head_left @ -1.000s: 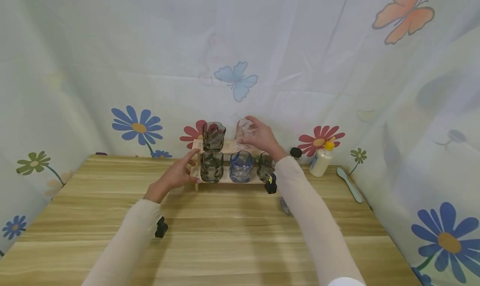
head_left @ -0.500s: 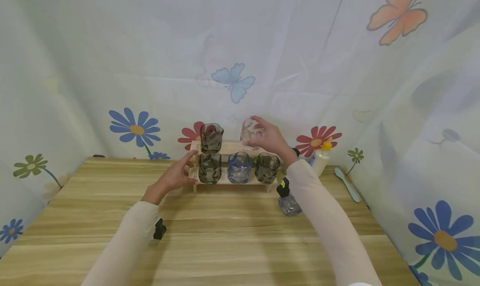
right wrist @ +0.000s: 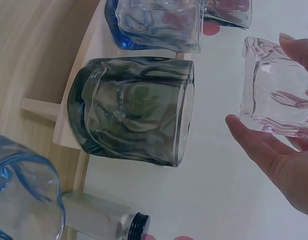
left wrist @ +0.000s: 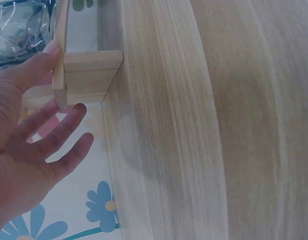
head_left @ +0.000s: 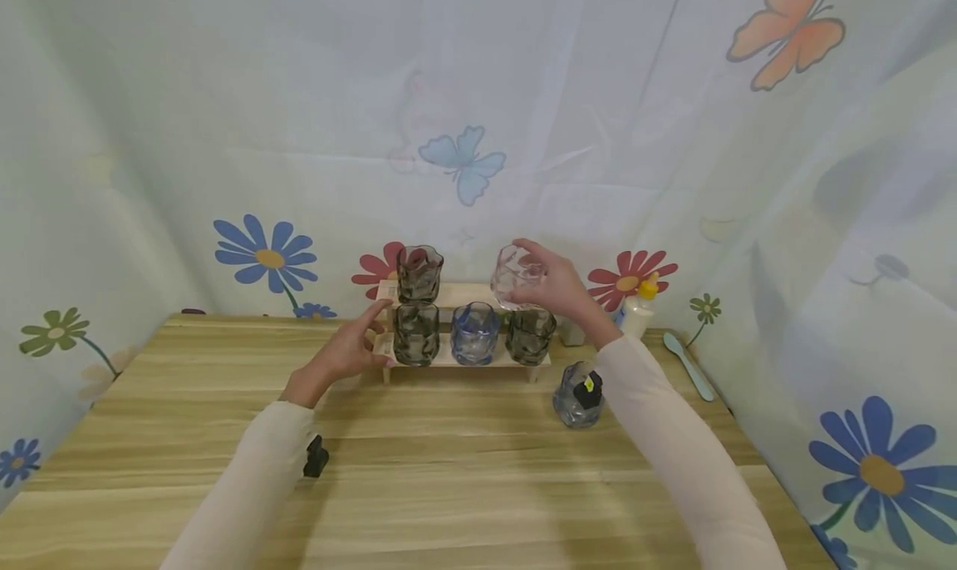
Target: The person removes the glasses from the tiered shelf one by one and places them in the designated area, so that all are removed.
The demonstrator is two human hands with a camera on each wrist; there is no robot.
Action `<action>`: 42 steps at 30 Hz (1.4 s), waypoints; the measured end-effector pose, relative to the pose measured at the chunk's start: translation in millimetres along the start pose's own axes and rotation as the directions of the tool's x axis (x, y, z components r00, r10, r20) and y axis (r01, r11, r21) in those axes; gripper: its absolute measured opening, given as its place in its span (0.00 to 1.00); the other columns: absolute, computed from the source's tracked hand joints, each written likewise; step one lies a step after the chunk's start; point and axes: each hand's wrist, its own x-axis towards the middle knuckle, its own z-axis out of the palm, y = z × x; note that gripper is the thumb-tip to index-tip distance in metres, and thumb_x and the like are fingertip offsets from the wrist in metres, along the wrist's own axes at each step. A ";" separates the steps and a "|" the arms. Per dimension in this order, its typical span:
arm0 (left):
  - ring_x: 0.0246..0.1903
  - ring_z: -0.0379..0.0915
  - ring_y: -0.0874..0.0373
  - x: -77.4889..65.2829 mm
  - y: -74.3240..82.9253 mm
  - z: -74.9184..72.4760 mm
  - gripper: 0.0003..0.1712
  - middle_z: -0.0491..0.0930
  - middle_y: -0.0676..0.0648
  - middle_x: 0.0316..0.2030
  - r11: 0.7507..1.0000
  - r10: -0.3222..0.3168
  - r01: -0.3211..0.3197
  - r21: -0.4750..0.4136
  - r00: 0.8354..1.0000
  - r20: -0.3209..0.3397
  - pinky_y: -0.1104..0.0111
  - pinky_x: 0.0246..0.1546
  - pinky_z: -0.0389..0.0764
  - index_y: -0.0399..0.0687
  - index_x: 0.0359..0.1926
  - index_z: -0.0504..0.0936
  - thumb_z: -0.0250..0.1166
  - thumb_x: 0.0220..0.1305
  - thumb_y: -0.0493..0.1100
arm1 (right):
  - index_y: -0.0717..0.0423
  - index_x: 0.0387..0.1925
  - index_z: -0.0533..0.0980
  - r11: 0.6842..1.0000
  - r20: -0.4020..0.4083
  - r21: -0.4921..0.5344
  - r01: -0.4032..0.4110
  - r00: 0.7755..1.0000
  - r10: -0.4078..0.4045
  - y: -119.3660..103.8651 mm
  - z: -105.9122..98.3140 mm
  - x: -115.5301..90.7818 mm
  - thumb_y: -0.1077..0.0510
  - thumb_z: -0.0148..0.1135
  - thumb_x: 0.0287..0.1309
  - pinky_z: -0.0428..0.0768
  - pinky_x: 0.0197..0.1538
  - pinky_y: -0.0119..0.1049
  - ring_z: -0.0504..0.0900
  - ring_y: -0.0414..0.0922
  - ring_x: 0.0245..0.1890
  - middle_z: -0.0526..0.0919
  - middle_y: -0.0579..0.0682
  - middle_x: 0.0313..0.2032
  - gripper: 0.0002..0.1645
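Note:
My right hand (head_left: 561, 287) grips a clear, pink-tinged glass (head_left: 514, 277) upright between thumb and fingers, at the right end of the two-tier wooden rack's (head_left: 471, 292) upper shelf. Whether its base touches that shelf cannot be told. My left hand (head_left: 345, 347) is at the rack's left end, thumb touching the lower board and fingers (left wrist: 76, 117) extended. A grey glass (head_left: 419, 274) stands on the upper shelf's left. Below it on the lower shelf are another grey glass (head_left: 416, 335), a blue glass (head_left: 474, 334) and a grey glass (head_left: 530, 336).
A pale blue glass (head_left: 571, 400) stands on the table right of the rack, partly behind the wrist camera. A black-capped jar (right wrist: 101, 215), a yellow-topped bottle (head_left: 637, 314) and a light blue spoon (head_left: 688, 366) are farther right. A floral curtain (head_left: 336, 163) hangs behind.
The right hand has moved the clear glass rightward along the upper shelf. The right forearm has shifted right, uncovering the right grey glass and the pale blue glass. The left hand stays at the rack.

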 end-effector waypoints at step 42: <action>0.41 0.82 0.40 0.7 0.7 0.3 0.59 0.74 0.28 0.59 0.999 -0.025 0.025 0.024 1.000 0.004 0.53 0.39 0.81 0.56 0.78 0.48 0.77 0.54 0.39 | 0.48 0.69 0.68 0.998 -0.097 -0.032 -0.045 0.994 0.042 62.1 -45.3 -97.3 0.58 0.79 0.47 0.81 0.51 0.58 0.77 0.62 0.61 0.80 0.61 0.58 0.47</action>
